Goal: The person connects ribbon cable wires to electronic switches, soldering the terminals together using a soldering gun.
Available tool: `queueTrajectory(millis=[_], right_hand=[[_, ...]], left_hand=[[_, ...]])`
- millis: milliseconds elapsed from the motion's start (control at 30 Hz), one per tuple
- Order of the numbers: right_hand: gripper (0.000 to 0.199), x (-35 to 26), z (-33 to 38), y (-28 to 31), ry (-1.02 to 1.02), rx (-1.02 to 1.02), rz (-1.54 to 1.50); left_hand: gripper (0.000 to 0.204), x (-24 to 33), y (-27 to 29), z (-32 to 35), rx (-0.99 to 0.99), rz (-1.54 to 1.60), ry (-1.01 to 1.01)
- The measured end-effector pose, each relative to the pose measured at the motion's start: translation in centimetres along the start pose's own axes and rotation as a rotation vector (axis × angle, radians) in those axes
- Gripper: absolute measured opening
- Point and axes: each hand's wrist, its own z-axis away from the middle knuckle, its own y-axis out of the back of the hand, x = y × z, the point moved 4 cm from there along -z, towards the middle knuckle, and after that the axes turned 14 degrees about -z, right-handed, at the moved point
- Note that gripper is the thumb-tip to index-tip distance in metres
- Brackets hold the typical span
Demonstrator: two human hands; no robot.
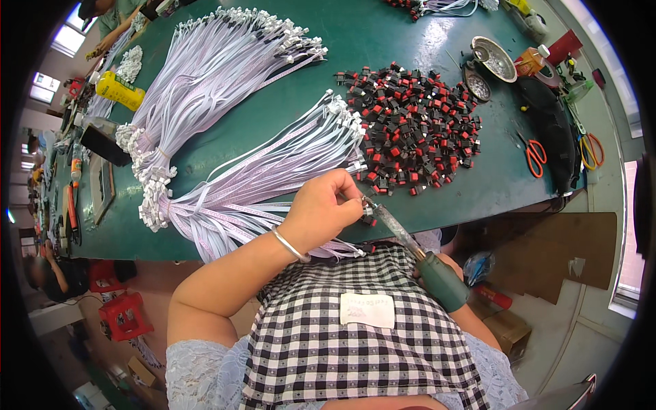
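My left hand point(321, 208) is pinched at the table's near edge. What sits between thumb and fingertips is too small to make out. The tip of a soldering iron point(398, 230) meets the spot just beside those fingertips. My right hand point(449, 265) is wrapped round the iron's green handle and mostly hidden behind it. A small red-and-black switch point(370, 220) shows just below the pinch. Under and left of my left hand fans a bundle of white flat cables point(253, 179) with white connectors. Beyond my fingers lies a heap of red-and-black switches point(417, 130).
A second cable bundle point(205, 75) lies farther back, near a yellow bottle point(119, 90). To the right are a metal dish point(493, 59), orange-handled scissors point(535, 158) and a black bag-like item point(552, 130). Another person's arm point(113, 37) reaches over the table at far left.
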Motion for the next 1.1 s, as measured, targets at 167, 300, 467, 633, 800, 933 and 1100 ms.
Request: queueTrajectory(millis=[167, 300, 467, 633, 800, 933, 1100], right_hand=[[0.026, -3.1, -1.5, 0.3, -0.231, 0.301, -0.826], [0.022, -4.1, -4.7, 0.7, -0.118, 0.298, -0.922], [0.036, -7.1, -10.3, -1.7, -0.019, 0.194, -0.753], [0.039, -7.9, -11.3, -3.3, 0.064, 0.119, -0.723], [0.024, -7.8, -10.5, -2.4, -0.045, 0.193, -0.733], [0.020, -8.1, -9.9, -2.4, -0.174, 0.205, -0.848], [0.025, -7.4, -9.7, -2.6, -0.067, 0.223, -0.790]], left_hand=[[0.005, 0.7, 0.2, 0.1, -0.031, -0.002, 0.019], [0.006, 0.5, 0.1, 0.7, -0.033, 0.040, -0.081], [0.007, 1.3, 0.4, 2.2, -0.109, 0.106, -0.039], [0.010, 1.5, 0.5, 2.6, -0.158, 0.020, -0.068], [0.017, 2.7, 1.3, 2.7, -0.021, -0.349, -0.292], [0.011, 1.9, 1.4, 2.4, -0.056, -0.391, -0.130], [0.010, 3.6, 0.7, 2.1, -0.032, -0.425, -0.342]])
